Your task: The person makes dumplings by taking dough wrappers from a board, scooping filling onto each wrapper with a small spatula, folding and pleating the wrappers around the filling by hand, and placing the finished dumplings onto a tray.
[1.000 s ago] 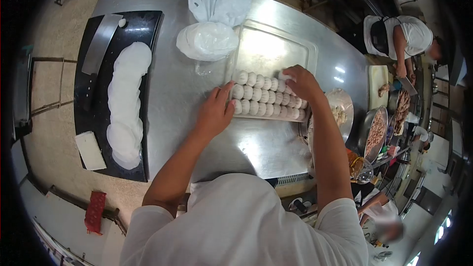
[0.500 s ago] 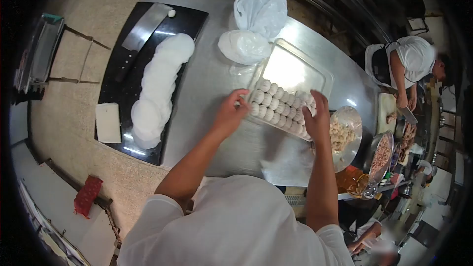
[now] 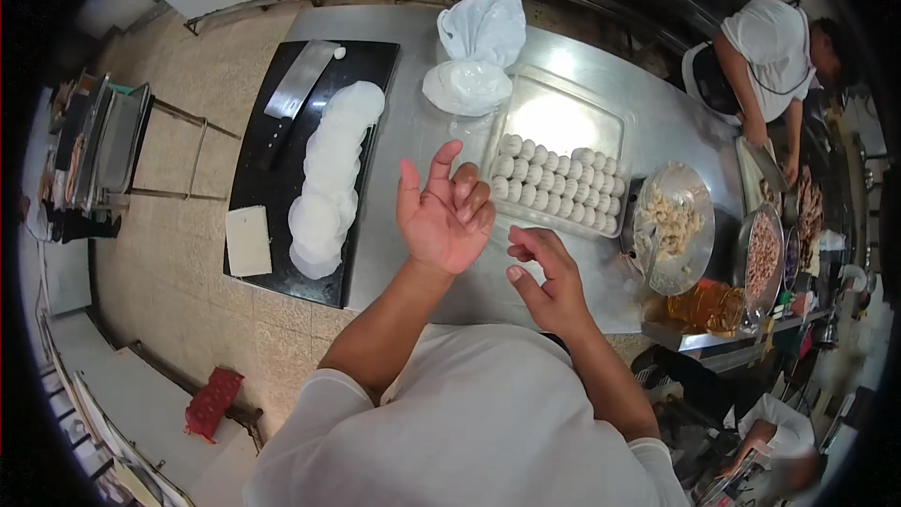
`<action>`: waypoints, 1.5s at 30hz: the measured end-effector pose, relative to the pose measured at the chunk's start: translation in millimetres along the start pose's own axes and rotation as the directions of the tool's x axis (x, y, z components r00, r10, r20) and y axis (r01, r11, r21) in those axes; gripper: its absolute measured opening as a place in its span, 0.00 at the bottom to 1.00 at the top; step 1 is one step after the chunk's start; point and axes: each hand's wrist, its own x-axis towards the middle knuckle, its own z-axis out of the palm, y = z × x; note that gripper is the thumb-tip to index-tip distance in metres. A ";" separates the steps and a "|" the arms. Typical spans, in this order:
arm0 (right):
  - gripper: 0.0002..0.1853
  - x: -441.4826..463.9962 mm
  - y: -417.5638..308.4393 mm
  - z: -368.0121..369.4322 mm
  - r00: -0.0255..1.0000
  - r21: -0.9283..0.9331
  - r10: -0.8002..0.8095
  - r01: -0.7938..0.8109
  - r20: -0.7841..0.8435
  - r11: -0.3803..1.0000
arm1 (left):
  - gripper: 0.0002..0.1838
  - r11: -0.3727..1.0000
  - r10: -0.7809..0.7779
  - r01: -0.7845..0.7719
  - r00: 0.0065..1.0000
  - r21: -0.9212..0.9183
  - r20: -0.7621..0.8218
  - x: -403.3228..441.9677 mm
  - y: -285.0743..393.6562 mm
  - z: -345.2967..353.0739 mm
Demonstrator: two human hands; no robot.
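Observation:
My left hand is raised over the steel table with the palm turned up, some fingers half curled, and nothing in it. Lower and to its right, my right hand is bent with thumb and fingers apart, also holding nothing. Just beyond both hands lies a shallow tray, its near part filled with rows of white dumplings. Neither hand touches the tray. Left of my left hand, overlapping round dough wrappers run in a long line along a black board.
A cleaver and a pale rectangular block rest on the board. Plastic bags sit behind the tray. To the right stand a metal bowl of pale filling, an oil bottle and a pan of chopped meat. A co-worker handles a knife.
Both hands have left the tray's sides and drawn back toward my body. My left palm has turned up. The tray with the dumplings is in view without hands on it, and the view has shifted.

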 end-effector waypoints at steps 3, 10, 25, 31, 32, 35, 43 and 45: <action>0.24 -0.6 -10.6 7.2 0.998 0.072 -0.056 0.057 -0.009 0.996 | 0.33 0.996 0.059 -0.056 0.997 0.064 -0.052 -7.6 -8.3 0.5; 0.23 -12.3 5.6 13.1 0.937 0.775 0.309 -0.316 0.163 0.548 | 0.32 0.855 0.152 -0.247 0.960 0.455 0.236 -20.8 -21.0 -15.0; 0.32 -40.3 52.6 -47.2 0.973 -0.587 0.053 -0.178 -0.224 0.790 | 0.22 -0.548 0.426 0.075 0.882 0.833 0.201 -21.7 97.1 -46.2; 0.35 -35.3 75.9 -110.3 0.913 -0.845 0.112 -0.405 -0.391 0.349 | 0.34 -0.847 0.526 0.478 0.821 0.234 0.225 -62.6 202.9 -91.7; 0.34 -30.9 77.8 -118.0 0.893 -0.845 0.104 -0.447 -0.437 0.293 | 0.34 -0.784 0.598 0.550 0.794 0.289 0.109 -67.6 207.4 -93.5; 0.31 -26.9 103.1 -113.6 0.887 -0.867 0.144 -0.459 -0.438 0.193 | 0.34 -0.766 0.596 0.561 0.803 0.315 0.019 -74.5 208.0 -103.6; 0.07 -43.0 69.4 -14.2 0.989 -0.550 -0.019 0.097 0.145 0.829 | 0.30 -0.823 0.527 0.439 0.826 0.360 0.198 -74.8 220.5 -110.8; 0.04 -44.5 79.3 -3.5 0.993 -0.438 -0.042 0.088 0.114 0.895 | 0.32 -0.883 0.469 0.445 0.854 0.151 0.224 -82.3 231.4 -129.9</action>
